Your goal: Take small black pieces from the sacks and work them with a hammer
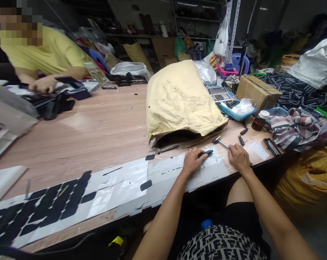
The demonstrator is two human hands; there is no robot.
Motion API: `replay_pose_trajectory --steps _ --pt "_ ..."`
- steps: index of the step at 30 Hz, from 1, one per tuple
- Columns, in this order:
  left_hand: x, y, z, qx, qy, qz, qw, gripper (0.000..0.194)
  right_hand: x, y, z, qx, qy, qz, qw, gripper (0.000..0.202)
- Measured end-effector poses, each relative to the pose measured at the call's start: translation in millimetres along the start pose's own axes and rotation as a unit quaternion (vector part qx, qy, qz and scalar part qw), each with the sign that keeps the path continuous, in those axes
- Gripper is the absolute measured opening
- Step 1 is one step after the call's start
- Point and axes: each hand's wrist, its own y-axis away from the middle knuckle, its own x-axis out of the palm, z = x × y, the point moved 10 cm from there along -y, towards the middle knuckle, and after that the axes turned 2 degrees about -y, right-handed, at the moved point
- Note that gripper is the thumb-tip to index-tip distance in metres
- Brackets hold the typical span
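Note:
My left hand (192, 159) rests at the table's front edge, its fingers closed on a small black cylindrical part (209, 152) that lies over a grey board (217, 166). Fingers wrapped round the handle, my right hand (238, 158) grips a small hammer (223, 144). The hammer's metal head points up and left, to the right of the black part and apart from it. Just behind both hands, the dark mouth of a large yellow woven sack (179, 97) faces me; its contents are hidden.
White sheets with black rounded stickers (68, 195) lie at the left. A blue basket (239, 113), a cardboard box (258, 92), a jar of brown liquid (258, 124) and a striped cloth (290, 128) stand right. Across the table, a person in a yellow shirt (55, 50) handles black parts.

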Motion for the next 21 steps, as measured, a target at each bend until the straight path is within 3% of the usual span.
replay_pose_trajectory --steps 4,7,11,13,18,21 --pt "-0.3 1.7 -2.0 0.004 0.002 0.009 1.000 0.024 -0.3 2.4 3.8 -0.001 0.023 -0.004 1.000 0.019" --pt "-3.6 12.1 -10.6 0.023 0.049 0.051 0.997 0.025 -0.6 3.7 4.3 0.003 0.028 -0.004 1.000 0.017" --pt "0.3 53.0 -42.0 0.116 0.151 0.174 0.966 0.023 -0.2 3.9 4.4 0.005 0.037 -0.003 0.999 0.016" --pt "6.7 77.2 -54.1 0.150 0.122 0.205 0.960 0.019 -0.4 3.7 4.9 0.003 0.038 -0.003 0.999 0.017" --pt "25.2 110.5 -68.0 0.178 -0.050 0.136 0.973 0.016 -1.4 3.0 4.5 0.006 0.039 -0.005 0.999 0.019" --pt "31.1 116.3 -71.5 0.186 -0.067 0.121 0.973 0.025 -1.2 2.8 4.0 0.006 0.039 -0.006 0.999 0.019"
